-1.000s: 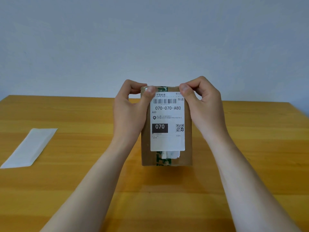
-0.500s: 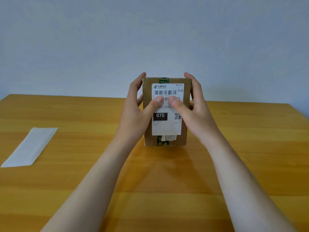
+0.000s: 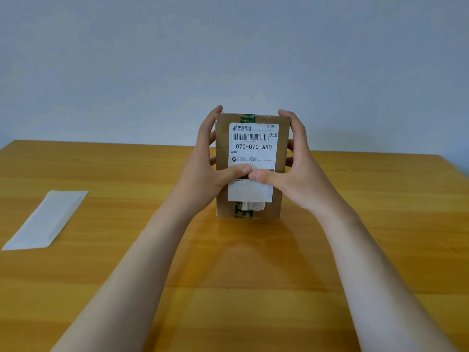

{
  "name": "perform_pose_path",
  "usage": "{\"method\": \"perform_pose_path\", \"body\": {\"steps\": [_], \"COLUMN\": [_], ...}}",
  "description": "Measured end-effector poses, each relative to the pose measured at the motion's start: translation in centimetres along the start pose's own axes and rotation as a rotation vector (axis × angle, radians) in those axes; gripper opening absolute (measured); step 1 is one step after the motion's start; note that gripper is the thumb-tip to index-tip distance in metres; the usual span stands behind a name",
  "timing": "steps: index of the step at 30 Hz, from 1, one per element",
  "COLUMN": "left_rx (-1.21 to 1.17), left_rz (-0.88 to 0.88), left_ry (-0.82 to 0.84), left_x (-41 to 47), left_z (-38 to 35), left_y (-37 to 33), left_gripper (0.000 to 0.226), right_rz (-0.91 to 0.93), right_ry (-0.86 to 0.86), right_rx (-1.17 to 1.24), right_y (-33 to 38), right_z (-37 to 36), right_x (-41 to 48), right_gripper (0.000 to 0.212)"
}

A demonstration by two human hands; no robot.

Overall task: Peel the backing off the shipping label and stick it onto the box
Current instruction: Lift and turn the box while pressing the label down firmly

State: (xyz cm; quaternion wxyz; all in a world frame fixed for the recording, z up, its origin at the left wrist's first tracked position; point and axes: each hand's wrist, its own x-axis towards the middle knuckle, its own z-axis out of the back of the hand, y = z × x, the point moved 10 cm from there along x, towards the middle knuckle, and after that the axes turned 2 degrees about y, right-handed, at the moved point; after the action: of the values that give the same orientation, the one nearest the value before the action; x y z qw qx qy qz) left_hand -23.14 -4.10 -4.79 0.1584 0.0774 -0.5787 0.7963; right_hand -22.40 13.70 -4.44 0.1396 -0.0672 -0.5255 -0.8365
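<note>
A brown cardboard box (image 3: 280, 158) stands upright on its end at the middle of the wooden table, its broad face turned toward me. A white shipping label (image 3: 253, 151) with a barcode and "070-070-A80" lies flat on that face. My left hand (image 3: 205, 168) wraps the box's left edge and my right hand (image 3: 299, 174) wraps its right edge. Both thumbs meet on the label's lower middle and cover the black "070" block. Green tape and a white paper scrap (image 3: 250, 207) show below the label.
The peeled white backing strip (image 3: 48, 219) lies flat on the table (image 3: 253, 262) at the far left, well apart from the box. A plain pale wall rises behind the table's far edge.
Both thumbs slid down the label from its top edge to its lower middle. The box was tipped up and moved slightly away from me; the fingers now wrap its sides.
</note>
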Motion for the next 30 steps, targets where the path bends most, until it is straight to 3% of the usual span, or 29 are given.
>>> {"method": "perform_pose_path", "body": {"steps": [7, 13, 30], "left_rx": [0.039, 0.047, 0.131], "left_rz": [0.019, 0.175, 0.287], "left_ry": [0.111, 0.248, 0.343], "left_x": [0.0, -0.6, -1.1], "left_z": [-0.2, -0.8, -0.7], "left_y": [0.8, 3.5, 4.5], "left_gripper": [0.124, 0.123, 0.130], "right_rz": [-0.096, -0.117, -0.108], "right_ry": [0.064, 0.134, 0.322], "right_rx": [-0.016, -0.094, -0.193], "right_y": [-1.4, -1.8, -2.2], "right_z": [0.0, 0.0, -0.5], "right_x": [-0.1, -0.1, -0.9], "right_gripper": [0.131, 0.141, 0.156]}}
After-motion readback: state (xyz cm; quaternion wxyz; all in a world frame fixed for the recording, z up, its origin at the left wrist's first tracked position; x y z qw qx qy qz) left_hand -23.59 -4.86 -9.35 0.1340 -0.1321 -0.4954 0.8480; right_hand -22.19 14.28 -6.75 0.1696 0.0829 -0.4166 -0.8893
